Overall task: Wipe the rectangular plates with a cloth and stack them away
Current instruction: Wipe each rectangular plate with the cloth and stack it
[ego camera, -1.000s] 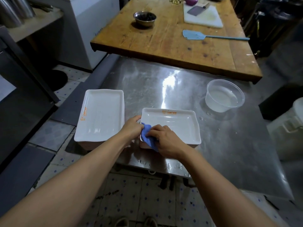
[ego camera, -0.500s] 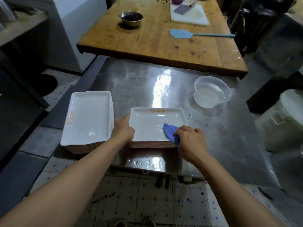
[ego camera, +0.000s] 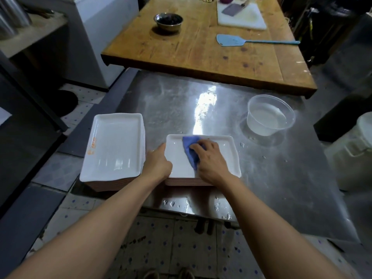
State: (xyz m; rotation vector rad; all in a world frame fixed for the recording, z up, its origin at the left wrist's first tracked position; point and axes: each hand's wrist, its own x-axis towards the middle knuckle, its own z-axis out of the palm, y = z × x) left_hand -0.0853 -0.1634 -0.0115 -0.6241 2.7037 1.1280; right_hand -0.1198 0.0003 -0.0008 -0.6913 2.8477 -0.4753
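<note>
Two stacks of white rectangular plates stand on the steel table (ego camera: 271,188). The left stack (ego camera: 114,146) has an orange mark on its left rim and nobody touches it. On the right stack, the top plate (ego camera: 227,156) lies under both hands. My left hand (ego camera: 158,165) grips that plate's left rim. My right hand (ego camera: 211,161) holds a blue cloth (ego camera: 191,149) and presses it on the plate's inner surface, near the far rim.
A clear plastic tub of water (ego camera: 269,115) sits right of the plates. Water drops dot the table's near edge. Behind, a wooden table (ego camera: 181,49) carries a metal bowl (ego camera: 168,20), a blue spatula (ego camera: 231,40) and a white cutting board (ego camera: 241,16) with a cleaver.
My right hand has swept the blue cloth from the plate's near left corner, across to the right, then up to the far middle. My left hand stays on the left rim.
</note>
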